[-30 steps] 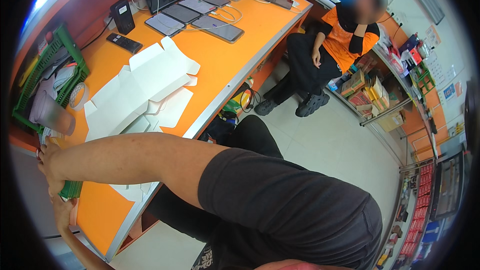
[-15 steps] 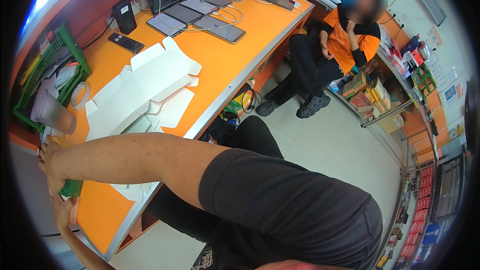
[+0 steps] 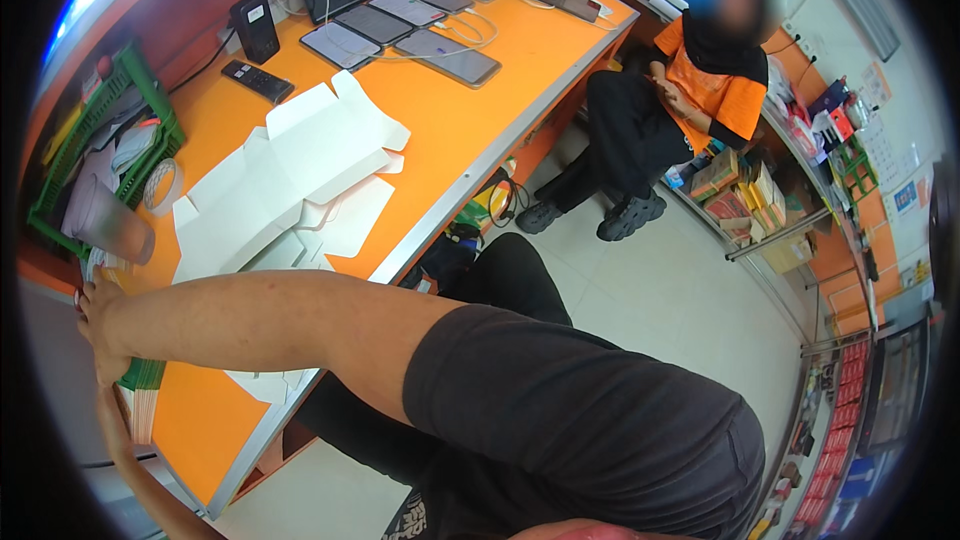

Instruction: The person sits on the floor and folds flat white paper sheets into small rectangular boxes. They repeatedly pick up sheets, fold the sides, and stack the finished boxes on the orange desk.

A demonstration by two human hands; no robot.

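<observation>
My right arm stretches across to the left end of the orange desk. There my right hand [image 3: 103,328] has its fingers spread, palm down, at the desk's edge beside a green basket [image 3: 150,100]. Below its wrist is a stack with a green top and pale, layered edges [image 3: 145,414]. My left hand [image 3: 108,395] comes up along the stack's left side. Its fingers are hidden behind my right wrist. A translucent plastic cup [image 3: 118,225] tilts just beyond my right hand. Flattened white card boxes [image 3: 290,175] lie on the desk next to my right forearm.
A roll of tape [image 3: 163,187], a remote control [image 3: 257,82] and a black box-shaped device [image 3: 254,28] stand or lie farther back. Several phones [image 3: 448,55] with white cables lie on the desk [image 3: 450,140]. A seated person [image 3: 700,90] in orange is across the floor, near shelves.
My left hand has moved up along the stack, and its fingers have gone behind my right wrist. My right hand has hardly moved. The seated person's raised hand has come down to the other hand.
</observation>
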